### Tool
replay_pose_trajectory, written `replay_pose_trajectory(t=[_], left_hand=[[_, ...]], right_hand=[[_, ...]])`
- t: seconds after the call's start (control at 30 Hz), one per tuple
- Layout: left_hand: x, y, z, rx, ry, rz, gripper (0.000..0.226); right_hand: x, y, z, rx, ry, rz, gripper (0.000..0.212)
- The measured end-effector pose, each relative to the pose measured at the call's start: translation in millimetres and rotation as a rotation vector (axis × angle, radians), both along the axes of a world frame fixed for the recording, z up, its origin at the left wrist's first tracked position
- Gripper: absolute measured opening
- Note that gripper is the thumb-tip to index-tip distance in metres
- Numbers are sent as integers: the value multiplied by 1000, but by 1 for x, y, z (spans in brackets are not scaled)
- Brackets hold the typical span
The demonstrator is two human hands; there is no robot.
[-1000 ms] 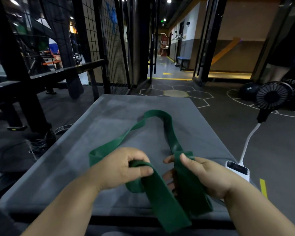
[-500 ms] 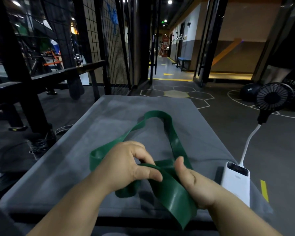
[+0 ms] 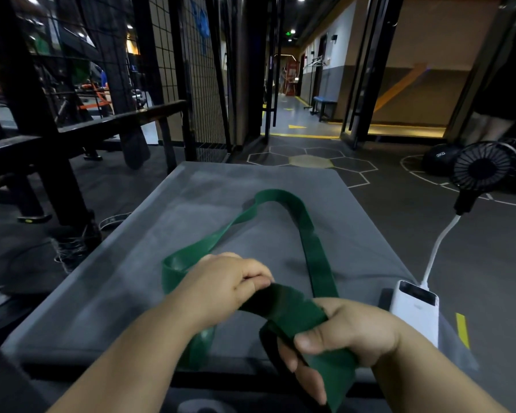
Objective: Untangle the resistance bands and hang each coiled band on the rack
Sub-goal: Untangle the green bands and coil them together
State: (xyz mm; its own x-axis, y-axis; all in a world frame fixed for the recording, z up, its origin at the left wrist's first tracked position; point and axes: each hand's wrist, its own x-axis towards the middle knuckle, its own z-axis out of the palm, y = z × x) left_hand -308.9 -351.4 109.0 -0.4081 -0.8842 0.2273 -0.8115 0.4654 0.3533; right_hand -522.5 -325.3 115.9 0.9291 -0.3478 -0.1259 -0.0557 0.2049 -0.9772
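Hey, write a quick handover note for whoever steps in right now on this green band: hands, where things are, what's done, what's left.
Left hand pinches the green band.
Right hand grips the same band between thumb and fingers.
Band: far loop lies open on the grey mat; near part is folded between the hands.
Done: far loop shows no knot.
Left: coil it, then hang it on the rack.

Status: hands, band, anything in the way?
Both the left hand and right hand grip the green band. Far loop lies on the grey mat. White power bank beside right hand.
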Motion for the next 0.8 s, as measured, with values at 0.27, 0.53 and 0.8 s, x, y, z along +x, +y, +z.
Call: replay_pose_trajectory(t=[0.27,0.53,0.8], left_hand=[[-38,21,-10,416,804,-137,28],[-44,20,-10,360,765,34,41],[-39,8,-20,328,706,-63,30]], right_hand=[[-12,-5,0,106,-391,-104,23],[-19,-10,1,156,-504,-46,33],[-23,-10,5,209,-632,-89,19]])
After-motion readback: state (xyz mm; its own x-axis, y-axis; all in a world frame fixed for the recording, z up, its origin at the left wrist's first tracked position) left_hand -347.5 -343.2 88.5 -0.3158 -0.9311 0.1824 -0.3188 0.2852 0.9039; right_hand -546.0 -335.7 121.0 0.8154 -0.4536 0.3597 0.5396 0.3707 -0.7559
